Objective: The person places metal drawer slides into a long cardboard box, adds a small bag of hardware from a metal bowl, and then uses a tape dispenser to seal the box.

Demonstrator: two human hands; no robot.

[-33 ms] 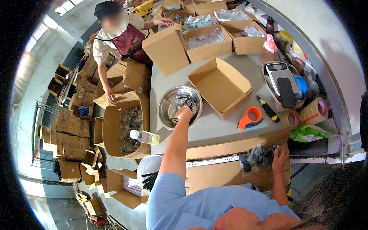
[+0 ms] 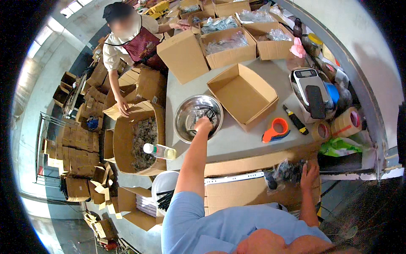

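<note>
My left hand (image 2: 204,124) reaches into a shiny steel bowl (image 2: 179,131) on the grey table. Its fingers are bent down among small metal pieces and black parts (image 2: 210,112); the fingertips are hidden, so what they grip cannot be made out. At the near side, my right hand (image 2: 310,177) is closed at the right end of a clear plastic bag (image 2: 280,174) of black parts. That bag lies on a cardboard box (image 2: 232,195), beside a white slotted metal rail (image 2: 234,178).
An open carton (image 2: 243,95) stands beyond the bowl. An orange tape dispenser (image 2: 277,129), a yellow-black utility knife (image 2: 296,120) and a scale (image 2: 305,74) lie to the right. A bottle (image 2: 160,151) stands by a large carton (image 2: 139,169) at left. A co-worker (image 2: 135,42) stands far left.
My hands and the things around them stay in place. The co-worker's far hand, by the cartons, shifts very slightly.
</note>
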